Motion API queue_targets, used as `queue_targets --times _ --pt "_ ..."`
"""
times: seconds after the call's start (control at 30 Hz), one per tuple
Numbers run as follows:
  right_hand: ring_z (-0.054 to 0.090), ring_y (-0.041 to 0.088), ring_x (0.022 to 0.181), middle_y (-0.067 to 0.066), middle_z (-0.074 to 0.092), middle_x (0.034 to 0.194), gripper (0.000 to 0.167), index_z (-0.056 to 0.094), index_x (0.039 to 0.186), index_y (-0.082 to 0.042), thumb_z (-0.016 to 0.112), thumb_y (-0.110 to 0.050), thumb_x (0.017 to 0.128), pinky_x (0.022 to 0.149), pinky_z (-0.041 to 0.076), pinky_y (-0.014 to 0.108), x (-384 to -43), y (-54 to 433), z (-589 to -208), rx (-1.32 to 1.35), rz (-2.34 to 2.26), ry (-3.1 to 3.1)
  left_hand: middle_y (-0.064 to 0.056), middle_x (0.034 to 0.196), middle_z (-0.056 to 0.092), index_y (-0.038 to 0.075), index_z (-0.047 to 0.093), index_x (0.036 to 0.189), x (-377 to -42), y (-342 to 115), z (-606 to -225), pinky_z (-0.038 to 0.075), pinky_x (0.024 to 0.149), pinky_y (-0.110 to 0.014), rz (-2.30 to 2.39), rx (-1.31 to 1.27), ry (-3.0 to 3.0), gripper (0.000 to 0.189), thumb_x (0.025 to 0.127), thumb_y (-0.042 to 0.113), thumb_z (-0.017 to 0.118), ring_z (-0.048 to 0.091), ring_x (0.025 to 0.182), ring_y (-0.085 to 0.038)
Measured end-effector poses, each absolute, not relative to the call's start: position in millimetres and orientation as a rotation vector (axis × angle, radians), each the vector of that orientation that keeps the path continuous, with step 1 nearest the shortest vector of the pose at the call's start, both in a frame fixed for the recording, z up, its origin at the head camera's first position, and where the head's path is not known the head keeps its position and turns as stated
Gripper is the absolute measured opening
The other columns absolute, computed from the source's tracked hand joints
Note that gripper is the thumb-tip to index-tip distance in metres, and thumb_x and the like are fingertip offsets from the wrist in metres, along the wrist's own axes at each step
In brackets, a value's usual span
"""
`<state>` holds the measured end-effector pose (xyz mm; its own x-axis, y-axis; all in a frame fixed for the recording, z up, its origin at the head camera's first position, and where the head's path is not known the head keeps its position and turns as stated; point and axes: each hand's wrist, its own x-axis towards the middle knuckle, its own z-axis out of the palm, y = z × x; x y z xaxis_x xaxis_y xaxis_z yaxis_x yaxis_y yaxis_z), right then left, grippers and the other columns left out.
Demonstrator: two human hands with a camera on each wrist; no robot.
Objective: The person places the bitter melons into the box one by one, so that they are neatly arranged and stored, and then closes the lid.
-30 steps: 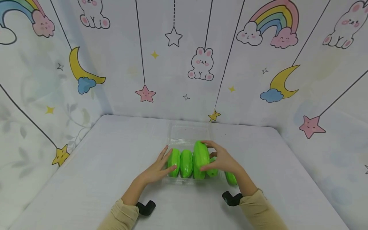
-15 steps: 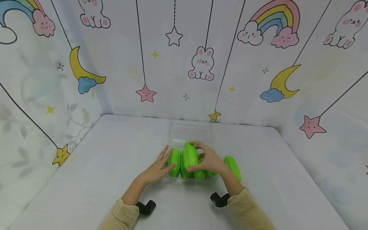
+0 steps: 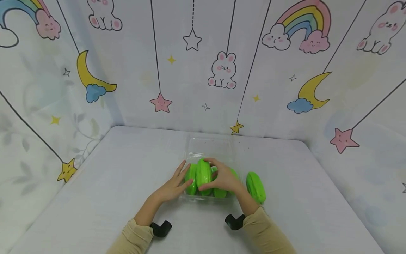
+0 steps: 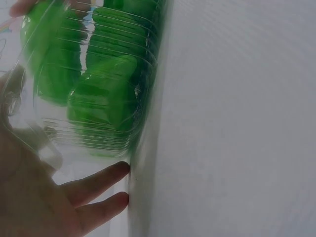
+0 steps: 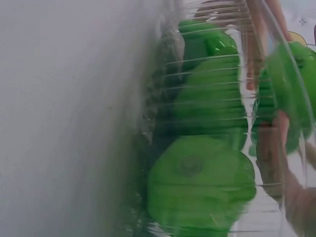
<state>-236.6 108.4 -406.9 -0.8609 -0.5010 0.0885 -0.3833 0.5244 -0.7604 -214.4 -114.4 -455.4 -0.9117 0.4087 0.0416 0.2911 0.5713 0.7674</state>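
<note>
Clear plastic box (image 3: 203, 198), lower centre | green pieces (image 3: 190, 179) inside | my right hand (image 3: 224, 179) grips a raised piece (image 3: 203, 172) above them | my left hand (image 3: 171, 188), fingers spread, box's left | loose piece (image 3: 255, 187) right

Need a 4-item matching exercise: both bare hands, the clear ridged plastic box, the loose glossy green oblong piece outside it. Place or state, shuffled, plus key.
1. Bare left hand
2. Bare right hand
3. Clear ridged plastic box
4. Loose glossy green oblong piece

A. On the white table, to the right of the box
B. Several green pieces inside it
C. Fingers spread, at the box's left side
D. Gripping another green oblong piece over the box

Pairs: 1-C, 2-D, 3-B, 4-A
</note>
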Motion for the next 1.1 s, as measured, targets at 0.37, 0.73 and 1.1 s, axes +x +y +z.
queue_targets --times 0.37,0.73,1.1 --pt "0.059 0.017 0.075 0.01 0.046 0.132 0.098 0.039 0.137 -0.011 0.086 -0.039 0.057 0.062 0.049 0.026 -237.1 96.7 -415.1 -0.77 -1.221 2.661 -0.002 0.153 -0.01 0.014 0.007 0.148 -213.2 -115.5 -455.2 0.025 0.099 -0.06 1.267 0.623 2.65 0.068 0.096 0.046 0.038 0.012 0.136 -0.035" --pt "0.057 0.016 0.076 0.013 0.044 0.132 0.099 0.038 0.138 -0.01 0.085 -0.041 0.057 0.064 0.049 0.024 -234.7 92.2 -413.0 -0.796 -1.162 2.703 -0.004 0.153 -0.009 0.014 0.007 0.148 -213.1 -115.2 -454.5 0.024 0.1 -0.06 1.272 0.624 2.65 0.068 0.096 0.045 0.038 0.009 0.137 -0.034" --pt "0.059 0.014 0.073 0.016 0.042 0.132 0.099 0.036 0.14 -0.012 0.086 -0.036 0.058 0.06 0.049 0.024 -234.0 93.3 -412.4 -0.756 -1.202 2.685 -0.005 0.153 -0.008 0.014 0.007 0.148 -213.3 -114.8 -454.0 0.025 0.098 -0.061 1.259 0.619 2.663 0.068 0.096 0.046 0.037 0.011 0.136 -0.035"
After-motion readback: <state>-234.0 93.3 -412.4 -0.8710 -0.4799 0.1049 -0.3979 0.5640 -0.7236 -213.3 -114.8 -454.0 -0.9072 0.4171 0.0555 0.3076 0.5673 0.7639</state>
